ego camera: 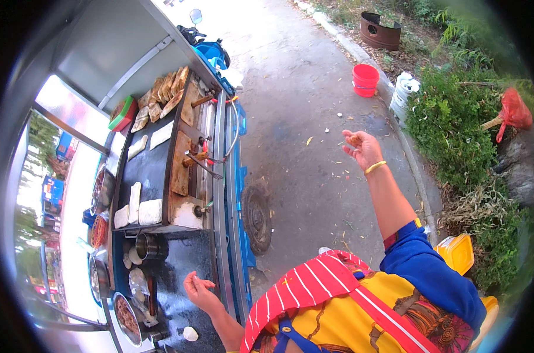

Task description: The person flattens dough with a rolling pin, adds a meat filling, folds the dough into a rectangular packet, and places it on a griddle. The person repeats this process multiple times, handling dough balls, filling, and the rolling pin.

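My left hand (198,290) is above the dark work surface (183,251) of a food cart, its fingers loosely bent and apart with nothing visible in them. Below it lies a round piece of white dough (190,334). Off to the right, my right hand (363,149), with a gold bangle (375,167) at the wrist, reaches out over the pavement. Its fingers are half curled and apart, and I see nothing clearly held. On the flat griddle (148,170) lie several pale dough pieces (150,212); browned flatbreads (167,86) stand at its far end.
A steel pot (147,246), a rolling pin (152,295) and a bowl of meat filling (127,318) are at the left. Wooden-handled tools (198,159) lie along the griddle's edge. A red bucket (365,80) and a white canister (404,97) stand by the kerb.
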Action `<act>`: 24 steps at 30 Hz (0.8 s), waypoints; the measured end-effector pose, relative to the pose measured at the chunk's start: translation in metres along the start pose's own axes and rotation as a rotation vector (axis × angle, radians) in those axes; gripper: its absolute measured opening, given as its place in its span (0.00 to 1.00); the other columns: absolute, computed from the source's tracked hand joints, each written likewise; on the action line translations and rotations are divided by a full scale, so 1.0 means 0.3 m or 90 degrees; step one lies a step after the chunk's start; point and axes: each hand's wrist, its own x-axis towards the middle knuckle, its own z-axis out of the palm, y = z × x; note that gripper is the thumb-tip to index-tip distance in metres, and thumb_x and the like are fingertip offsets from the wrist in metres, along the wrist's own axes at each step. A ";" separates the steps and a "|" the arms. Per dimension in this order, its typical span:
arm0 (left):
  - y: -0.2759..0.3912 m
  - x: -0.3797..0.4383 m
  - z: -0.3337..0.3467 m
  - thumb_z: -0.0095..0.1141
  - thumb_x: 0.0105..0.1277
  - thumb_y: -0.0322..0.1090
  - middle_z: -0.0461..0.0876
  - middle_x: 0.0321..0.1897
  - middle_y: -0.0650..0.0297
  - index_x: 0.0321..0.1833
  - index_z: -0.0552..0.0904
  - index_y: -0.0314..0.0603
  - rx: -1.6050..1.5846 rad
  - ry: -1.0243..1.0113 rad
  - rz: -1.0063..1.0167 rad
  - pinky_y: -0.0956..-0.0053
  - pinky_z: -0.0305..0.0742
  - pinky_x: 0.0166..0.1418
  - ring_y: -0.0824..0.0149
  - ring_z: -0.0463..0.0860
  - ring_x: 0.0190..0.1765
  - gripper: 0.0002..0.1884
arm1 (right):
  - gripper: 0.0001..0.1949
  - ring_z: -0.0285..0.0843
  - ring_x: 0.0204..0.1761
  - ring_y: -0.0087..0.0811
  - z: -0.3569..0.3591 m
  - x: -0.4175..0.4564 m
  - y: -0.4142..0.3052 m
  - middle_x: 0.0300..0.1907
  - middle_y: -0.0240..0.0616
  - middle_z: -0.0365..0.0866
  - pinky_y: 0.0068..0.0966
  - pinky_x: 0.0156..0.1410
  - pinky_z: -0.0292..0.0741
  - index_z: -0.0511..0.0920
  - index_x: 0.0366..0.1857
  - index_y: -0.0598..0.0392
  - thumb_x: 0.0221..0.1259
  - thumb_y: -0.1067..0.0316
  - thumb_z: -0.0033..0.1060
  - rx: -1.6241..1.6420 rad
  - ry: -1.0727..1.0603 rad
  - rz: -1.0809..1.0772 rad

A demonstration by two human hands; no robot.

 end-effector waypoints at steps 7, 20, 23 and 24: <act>-0.040 -0.009 -0.025 0.45 0.81 0.31 0.72 0.23 0.67 0.53 0.78 0.35 0.019 -0.005 0.025 0.80 0.69 0.29 0.77 0.71 0.22 0.09 | 0.43 0.31 0.85 0.54 0.093 -0.070 -0.124 0.85 0.51 0.23 0.74 0.76 0.45 0.50 0.83 0.45 0.65 0.59 0.63 -0.020 0.028 0.028; -0.102 -0.053 -0.071 0.46 0.79 0.29 0.75 0.22 0.66 0.48 0.79 0.36 0.009 0.004 0.011 0.80 0.68 0.28 0.76 0.72 0.20 0.07 | 0.46 0.36 0.84 0.51 0.020 -0.021 0.044 0.87 0.33 0.32 0.78 0.74 0.36 0.42 0.84 0.38 0.66 0.53 0.61 -0.130 -0.032 0.078; -0.127 -0.052 -0.068 0.46 0.79 0.28 0.76 0.23 0.66 0.48 0.79 0.36 0.003 -0.004 0.010 0.80 0.68 0.28 0.76 0.72 0.20 0.07 | 0.44 0.29 0.85 0.50 0.148 -0.138 0.054 0.87 0.34 0.27 0.75 0.76 0.35 0.45 0.84 0.38 0.69 0.42 0.58 -0.125 -0.104 0.098; -0.121 -0.053 -0.071 0.46 0.79 0.28 0.76 0.24 0.66 0.47 0.79 0.36 -0.005 -0.001 0.013 0.80 0.68 0.27 0.76 0.72 0.20 0.07 | 0.43 0.29 0.85 0.50 0.171 -0.136 0.064 0.87 0.35 0.27 0.73 0.76 0.37 0.48 0.84 0.37 0.70 0.38 0.56 -0.105 -0.157 0.112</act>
